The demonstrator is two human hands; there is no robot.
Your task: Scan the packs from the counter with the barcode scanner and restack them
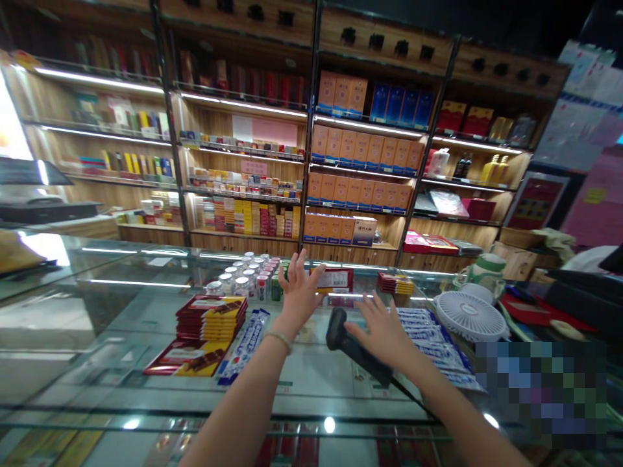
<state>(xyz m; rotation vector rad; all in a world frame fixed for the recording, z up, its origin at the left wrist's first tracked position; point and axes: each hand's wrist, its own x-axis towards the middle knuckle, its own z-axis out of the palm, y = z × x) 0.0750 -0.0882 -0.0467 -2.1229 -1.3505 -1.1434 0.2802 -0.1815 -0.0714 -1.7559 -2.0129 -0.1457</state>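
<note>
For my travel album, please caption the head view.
Over a glass counter: left hand beside a red packet, right hand by a black scanner.

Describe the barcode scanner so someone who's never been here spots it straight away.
Start at the glass counter and find the right hand, fingers spread. Beside that hand's thumb is the barcode scanner, with a rounded head and a cable trailing from its handle. Unlike the flat blue-and-white packets to its right, it is chunky, dark and corded.

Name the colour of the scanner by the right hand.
The scanner is black, clearest in the head view.
</note>
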